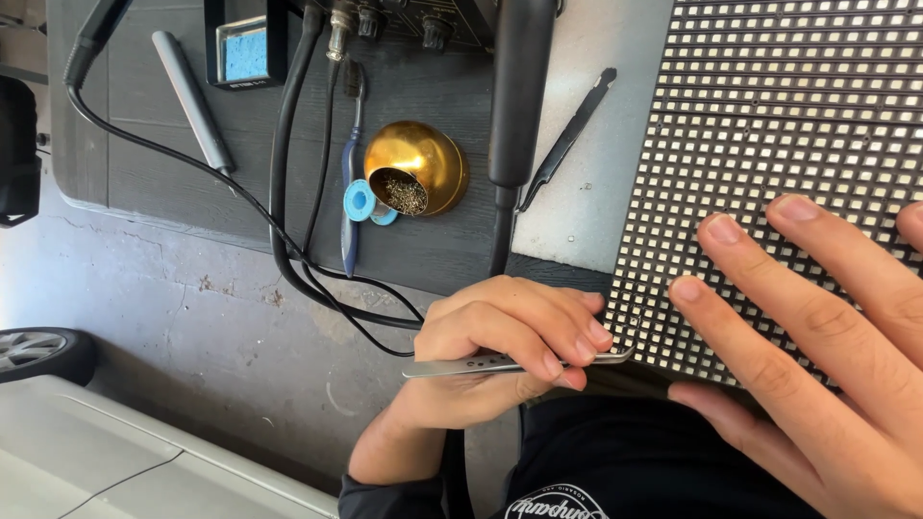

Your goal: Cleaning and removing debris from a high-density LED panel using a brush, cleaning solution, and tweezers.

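Observation:
My left hand (500, 332) is shut on a pair of silver tweezers (461, 365), pinched between fingers and thumb. The tips touch the near left edge of a black LED matrix panel (769, 106) with rows of small white squares. Spread flat on that panel at the right lies my right hand (817, 336), fingers apart, holding nothing. The panel rests on a light grey mat (586, 202) on the dark table.
A gold bowl with brass wool (428, 163), a blue solder spool (361, 202), black tweezers (567, 139), a black handpiece (519, 96), a grey tool handle (192, 101), a soldering station with a blue sponge (245, 53) and black cables (288, 240) crowd the table. A car wheel (38, 351) stands on the concrete floor.

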